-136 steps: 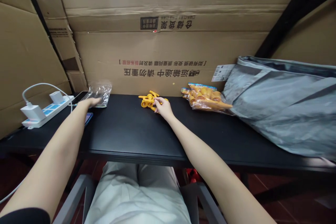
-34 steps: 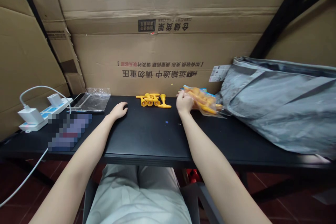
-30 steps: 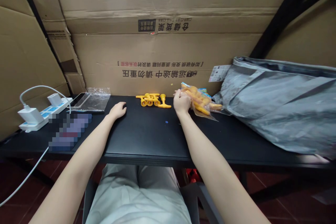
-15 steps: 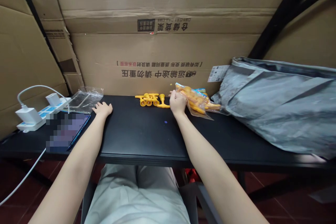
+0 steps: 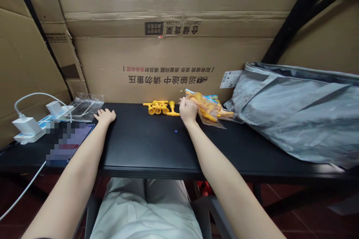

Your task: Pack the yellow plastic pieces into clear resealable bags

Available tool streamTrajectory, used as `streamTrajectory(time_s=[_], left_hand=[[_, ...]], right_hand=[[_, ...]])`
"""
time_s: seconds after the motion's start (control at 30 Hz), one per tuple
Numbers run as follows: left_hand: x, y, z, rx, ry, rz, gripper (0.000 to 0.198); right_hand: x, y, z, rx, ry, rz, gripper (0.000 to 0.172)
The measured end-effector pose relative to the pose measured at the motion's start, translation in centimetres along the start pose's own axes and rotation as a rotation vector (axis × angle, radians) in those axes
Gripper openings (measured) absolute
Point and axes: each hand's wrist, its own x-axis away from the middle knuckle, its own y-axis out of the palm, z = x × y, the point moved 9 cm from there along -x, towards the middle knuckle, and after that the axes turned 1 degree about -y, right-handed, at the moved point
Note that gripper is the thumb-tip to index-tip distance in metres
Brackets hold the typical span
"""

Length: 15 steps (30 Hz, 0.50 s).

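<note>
My right hand (image 5: 188, 111) is closed on the left end of a clear plastic bag (image 5: 209, 108) with yellow plastic pieces and a bit of blue in it. Just left of that hand, several loose yellow T-shaped pieces with cup-like ends (image 5: 157, 106) lie in a row at the back of the black table (image 5: 140, 145). My left hand (image 5: 106, 116) rests on the table with its fingers spread and holds nothing. Close to its fingertips lies a crinkled clear plastic wrapper (image 5: 85, 106).
A phone (image 5: 73, 142) lies by my left forearm. Behind it a white power strip (image 5: 42, 125) carries chargers and a cable. On the right sits a large grey bag (image 5: 294, 115). A cardboard sheet (image 5: 168, 52) stands along the back edge, and a black diagonal bar (image 5: 294, 18) crosses it.
My left hand has shifted slightly left, closer to the wrapper. My right hand still grips the plastic bag, nearly unmoved. The whole view has turned a little.
</note>
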Motion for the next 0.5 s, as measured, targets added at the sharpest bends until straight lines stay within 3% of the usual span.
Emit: streamTrajectory(time_s=[0.07, 0.17, 0.3, 0.43, 0.5], left_hand=[[0.2, -0.2, 1.4, 0.011, 0.089, -0.004, 0.056], [1.2, -0.3, 5.2, 0.07, 0.318, -0.051, 0.053], [3.4, 0.4, 10.6, 0.356, 0.526, -0.213, 0.065], [5.4, 1.6, 14.1, 0.825, 0.452, -0.436, 0.094], [6.3, 1.7, 15.4, 1.048, 0.391, -0.554, 0.09]], right_hand=[[0.0, -0.1, -0.5, 0.006, -0.005, -0.017, 0.044], [0.0, -0.3, -1.7, -0.048, -0.037, -0.051, 0.042], [0.2, 0.0, -4.2, -0.344, -0.087, -0.118, 0.044], [0.7, 1.2, -7.9, -0.765, -0.105, -0.318, 0.045], [1.1, 1.9, -9.9, -0.906, -0.097, -0.459, 0.043]])
